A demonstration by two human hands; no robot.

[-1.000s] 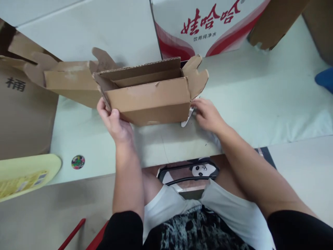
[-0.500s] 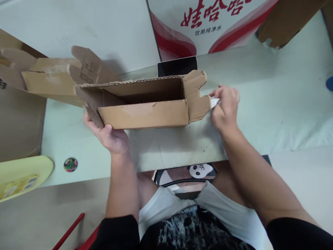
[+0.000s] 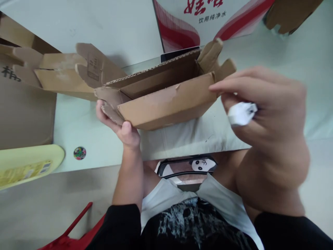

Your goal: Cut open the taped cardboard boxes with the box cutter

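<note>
A narrow brown cardboard box point(image 3: 169, 110) is held tilted above the table, its long top open and its end flaps sticking out. My left hand point(image 3: 128, 134) grips its left end, thumb on the near face and fingers behind the flap. My right hand point(image 3: 275, 104), blurred and close to the camera, is curled around a small white object point(image 3: 240, 114) with a dark slot in its end; its exact kind is unclear. The right index finger reaches to the box's right corner; whether it touches cannot be made out.
Another open cardboard box point(image 3: 67, 78) lies at the left, beside a large carton point(image 3: 26, 107). A yellow-green item point(image 3: 31, 163) and a round colourful sticker point(image 3: 79, 153) are nearer. Behind stand a red-and-white carton point(image 3: 179, 31) and a dark-screened device point(image 3: 166, 56).
The box's right end has tilted up and away. My right hand has come closer to the camera, from the right flap to the near right corner, still holding the white object.
</note>
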